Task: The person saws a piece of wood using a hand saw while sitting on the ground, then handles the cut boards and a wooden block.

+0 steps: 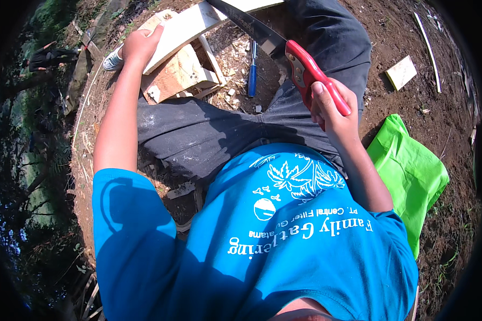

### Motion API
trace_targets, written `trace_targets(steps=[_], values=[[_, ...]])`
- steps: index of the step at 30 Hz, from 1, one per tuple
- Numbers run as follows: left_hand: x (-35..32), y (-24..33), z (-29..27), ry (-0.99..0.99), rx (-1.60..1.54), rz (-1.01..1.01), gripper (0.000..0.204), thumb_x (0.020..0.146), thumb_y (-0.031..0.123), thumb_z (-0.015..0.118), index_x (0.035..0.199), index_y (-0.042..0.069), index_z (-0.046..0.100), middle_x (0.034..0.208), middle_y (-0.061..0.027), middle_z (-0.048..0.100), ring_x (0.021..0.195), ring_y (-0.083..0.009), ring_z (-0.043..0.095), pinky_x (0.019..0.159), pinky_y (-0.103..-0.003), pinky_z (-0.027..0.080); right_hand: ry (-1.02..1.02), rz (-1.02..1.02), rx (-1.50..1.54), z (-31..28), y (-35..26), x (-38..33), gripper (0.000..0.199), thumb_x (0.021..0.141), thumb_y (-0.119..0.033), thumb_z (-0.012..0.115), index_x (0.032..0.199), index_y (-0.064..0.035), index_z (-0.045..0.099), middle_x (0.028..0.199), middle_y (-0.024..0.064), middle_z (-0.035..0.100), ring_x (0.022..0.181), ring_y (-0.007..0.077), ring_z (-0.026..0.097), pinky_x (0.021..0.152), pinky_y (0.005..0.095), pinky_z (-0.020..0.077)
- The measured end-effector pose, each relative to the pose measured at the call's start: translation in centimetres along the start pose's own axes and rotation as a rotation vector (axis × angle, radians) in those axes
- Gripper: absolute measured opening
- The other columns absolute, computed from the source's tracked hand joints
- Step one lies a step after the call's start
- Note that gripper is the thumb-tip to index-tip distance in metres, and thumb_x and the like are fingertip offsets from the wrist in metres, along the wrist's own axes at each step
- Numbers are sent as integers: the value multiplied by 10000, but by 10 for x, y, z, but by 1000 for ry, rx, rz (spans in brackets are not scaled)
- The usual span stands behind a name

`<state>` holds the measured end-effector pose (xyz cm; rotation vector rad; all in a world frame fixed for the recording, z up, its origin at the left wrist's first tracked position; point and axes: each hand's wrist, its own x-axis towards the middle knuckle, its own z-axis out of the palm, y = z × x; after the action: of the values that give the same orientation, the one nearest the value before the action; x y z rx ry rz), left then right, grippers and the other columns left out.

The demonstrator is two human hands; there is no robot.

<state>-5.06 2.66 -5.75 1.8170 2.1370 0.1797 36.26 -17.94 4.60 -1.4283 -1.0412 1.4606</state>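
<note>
"One saw [276, 45]: where, exactly?"
"Right fingers [319, 90] grip its red handle [309, 67]; the blade [246, 22] overlaps the pale plank [186, 24] left fingers [158, 33] clasp."
"Any containers?"
"Limp green bag [407, 171] on soil [392, 33], contents hidden."

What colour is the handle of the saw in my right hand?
Red, showing best in the head view.

I count one saw with a red handle and dark metal blade [299, 51], and two hands of my own: my right hand [333, 104] on it, my left hand [141, 47] left of it. Also left of the saw: one long pale wooden board [190, 27] and one blue-handled tool with a metal shaft [252, 80]. Right of it: one squarish pale wood offcut [401, 73], one thin whitish strip [428, 53], one bright green bag-like sheet [407, 171].
</note>
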Motion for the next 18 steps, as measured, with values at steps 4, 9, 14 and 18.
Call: trace_targets(steps=[4,9,14,18], values=[[-1,-3,-1,17,-20,-1,657,910,645,584,691,36,698,705,-174,693,688,-345,664,677,-453,482,1,34,-17,-6,-27,-20,305,1025,-305,671,897,-28,668,680,-27,598,546,28,504,492,208,369],[-6,-2,0,12,-13,15,655,911,631,612,649,32,648,614,-134,612,586,-273,568,618,-413,433,5,2,-49,2,-39,-4,333,1049,-303,624,820,-67,579,569,-17,520,456,48,447,450,212,354],[-7,-6,2,22,-20,39,636,924,574,625,602,30,550,548,-85,491,530,-212,455,569,-394,375,3,-80,-22,75,8,145,401,980,-404,700,881,-16,700,649,-16,602,563,60,543,527,258,424],[-2,-3,2,-35,-20,11,618,913,618,566,617,78,605,630,-138,622,662,-341,590,843,-458,402,39,-129,-159,147,28,285,369,1011,-333,622,1292,-116,722,1125,70,775,1054,169,698,945,299,514]])
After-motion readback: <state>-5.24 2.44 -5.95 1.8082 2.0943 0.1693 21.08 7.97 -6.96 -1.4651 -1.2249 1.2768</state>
